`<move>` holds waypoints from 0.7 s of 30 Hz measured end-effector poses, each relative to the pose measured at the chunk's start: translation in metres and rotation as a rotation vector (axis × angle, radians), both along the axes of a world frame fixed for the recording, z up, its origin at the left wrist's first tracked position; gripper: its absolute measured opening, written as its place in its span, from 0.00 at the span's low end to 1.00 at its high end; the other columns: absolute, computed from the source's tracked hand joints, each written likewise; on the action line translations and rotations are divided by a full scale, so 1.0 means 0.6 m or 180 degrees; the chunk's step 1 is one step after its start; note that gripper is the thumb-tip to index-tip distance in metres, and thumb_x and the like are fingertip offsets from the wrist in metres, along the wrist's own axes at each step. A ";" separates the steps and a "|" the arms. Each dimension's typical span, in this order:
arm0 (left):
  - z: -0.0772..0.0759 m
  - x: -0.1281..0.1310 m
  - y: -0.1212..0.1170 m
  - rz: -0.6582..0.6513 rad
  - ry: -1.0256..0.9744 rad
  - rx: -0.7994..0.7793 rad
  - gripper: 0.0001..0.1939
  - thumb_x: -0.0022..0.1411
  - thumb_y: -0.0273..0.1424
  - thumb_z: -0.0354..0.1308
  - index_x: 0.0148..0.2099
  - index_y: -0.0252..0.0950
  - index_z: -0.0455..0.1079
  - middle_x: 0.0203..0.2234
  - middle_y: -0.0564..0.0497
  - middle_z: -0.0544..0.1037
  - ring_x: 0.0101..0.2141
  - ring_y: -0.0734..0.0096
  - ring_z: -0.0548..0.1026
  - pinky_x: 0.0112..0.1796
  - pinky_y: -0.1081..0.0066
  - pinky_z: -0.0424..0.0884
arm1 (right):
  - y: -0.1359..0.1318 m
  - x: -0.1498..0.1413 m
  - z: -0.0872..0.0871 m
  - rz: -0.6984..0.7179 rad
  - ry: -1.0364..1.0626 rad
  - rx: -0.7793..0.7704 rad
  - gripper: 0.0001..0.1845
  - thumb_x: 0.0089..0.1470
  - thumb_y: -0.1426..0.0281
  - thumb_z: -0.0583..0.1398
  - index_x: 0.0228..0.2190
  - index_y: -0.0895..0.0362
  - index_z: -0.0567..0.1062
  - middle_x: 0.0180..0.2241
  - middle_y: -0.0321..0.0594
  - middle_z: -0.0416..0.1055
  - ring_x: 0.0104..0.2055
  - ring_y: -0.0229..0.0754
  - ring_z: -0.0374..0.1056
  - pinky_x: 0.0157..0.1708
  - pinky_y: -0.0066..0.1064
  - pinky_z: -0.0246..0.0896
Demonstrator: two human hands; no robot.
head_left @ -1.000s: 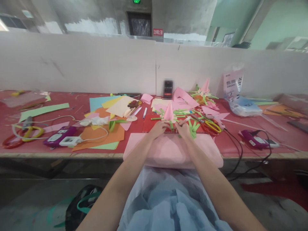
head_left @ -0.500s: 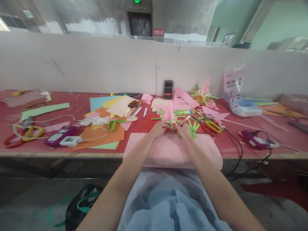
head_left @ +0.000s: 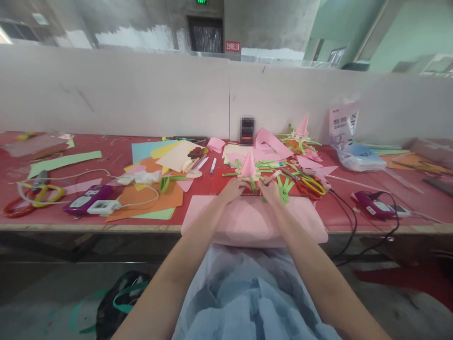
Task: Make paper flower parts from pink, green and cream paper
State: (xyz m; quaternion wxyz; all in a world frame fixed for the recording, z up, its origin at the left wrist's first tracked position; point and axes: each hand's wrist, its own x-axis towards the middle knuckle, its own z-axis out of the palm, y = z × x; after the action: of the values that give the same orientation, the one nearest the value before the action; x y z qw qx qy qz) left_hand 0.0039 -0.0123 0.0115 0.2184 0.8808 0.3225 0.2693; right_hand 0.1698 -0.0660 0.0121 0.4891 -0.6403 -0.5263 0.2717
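A paper figure point(head_left: 248, 166) with a pink cone hat, a pale face piece and green strips spreading from it lies in front of me at the table's edge. My left hand point(head_left: 233, 190) pinches its lower left side. My right hand point(head_left: 270, 191) is closed around a slim pale pen point(head_left: 273, 176), whose upper end sticks out above the fingers; its tip is hidden. The right fingertips sit close by the figure's lower right side. Beside that hand lies a fringed green paper piece point(head_left: 283, 190). Pink cloth point(head_left: 255, 222) covers the edge below my hands.
Scissors point(head_left: 313, 186) lie right of my hands, near a pink glue gun point(head_left: 322, 179) with a black cable. Another cone-hatted paper figure point(head_left: 300, 134) stands behind. Coloured sheets point(head_left: 148, 200), a purple power bank point(head_left: 88, 199) and red-and-yellow scissors point(head_left: 37, 193) are to the left.
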 end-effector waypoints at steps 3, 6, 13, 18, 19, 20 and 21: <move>0.002 0.000 -0.001 0.0004 -0.0004 0.0003 0.22 0.49 0.16 0.45 0.34 0.39 0.77 0.46 0.54 0.76 0.48 0.71 0.71 0.54 0.68 0.62 | -0.001 0.001 0.001 -0.0006 0.0013 0.0007 0.12 0.45 0.62 0.54 0.17 0.52 0.58 0.09 0.28 0.60 0.14 0.37 0.59 0.20 0.28 0.55; 0.003 0.001 -0.003 0.0016 0.0000 -0.0026 0.22 0.49 0.15 0.45 0.33 0.39 0.77 0.45 0.54 0.76 0.48 0.71 0.71 0.54 0.68 0.62 | -0.002 0.002 0.002 0.0031 0.0053 0.0021 0.12 0.45 0.62 0.54 0.17 0.52 0.58 0.09 0.28 0.61 0.14 0.37 0.59 0.21 0.28 0.55; -0.005 0.002 0.003 0.0008 -0.0200 -0.0018 0.20 0.52 0.17 0.47 0.37 0.38 0.77 0.47 0.51 0.75 0.49 0.71 0.70 0.54 0.67 0.62 | 0.001 0.005 -0.002 -0.0060 0.0082 0.0041 0.12 0.46 0.63 0.54 0.16 0.52 0.60 0.10 0.29 0.61 0.15 0.37 0.58 0.20 0.28 0.55; -0.005 0.001 0.001 -0.0040 0.0003 0.0126 0.22 0.51 0.15 0.46 0.37 0.39 0.77 0.47 0.51 0.75 0.50 0.70 0.69 0.55 0.65 0.61 | 0.000 0.004 0.001 -0.0029 0.0074 -0.0014 0.12 0.46 0.63 0.54 0.17 0.52 0.59 0.10 0.29 0.61 0.15 0.37 0.60 0.21 0.28 0.56; -0.004 0.002 0.000 -0.0037 0.0050 0.0143 0.22 0.50 0.15 0.46 0.37 0.40 0.77 0.47 0.52 0.75 0.50 0.70 0.69 0.55 0.65 0.61 | -0.001 0.003 0.001 -0.0036 0.0072 -0.0030 0.12 0.46 0.63 0.54 0.17 0.52 0.59 0.10 0.29 0.62 0.15 0.37 0.60 0.21 0.28 0.56; -0.003 0.002 -0.001 -0.0025 0.0076 0.0148 0.23 0.50 0.15 0.46 0.37 0.40 0.77 0.47 0.52 0.75 0.50 0.70 0.69 0.55 0.65 0.61 | -0.001 0.003 0.002 -0.0035 0.0072 -0.0044 0.12 0.46 0.63 0.54 0.17 0.52 0.59 0.10 0.29 0.62 0.15 0.37 0.60 0.21 0.28 0.56; -0.001 0.002 -0.002 -0.0013 0.0084 0.0145 0.23 0.50 0.15 0.45 0.38 0.40 0.77 0.47 0.52 0.75 0.50 0.70 0.69 0.55 0.65 0.61 | -0.001 0.003 0.002 -0.0032 0.0078 -0.0050 0.12 0.46 0.63 0.54 0.17 0.52 0.59 0.10 0.29 0.62 0.15 0.37 0.60 0.21 0.28 0.56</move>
State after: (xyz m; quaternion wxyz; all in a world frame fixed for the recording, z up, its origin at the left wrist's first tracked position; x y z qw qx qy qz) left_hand 0.0049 -0.0135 0.0107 0.1945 0.8897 0.3173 0.2645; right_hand 0.1713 -0.0667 0.0132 0.4918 -0.6433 -0.5150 0.2811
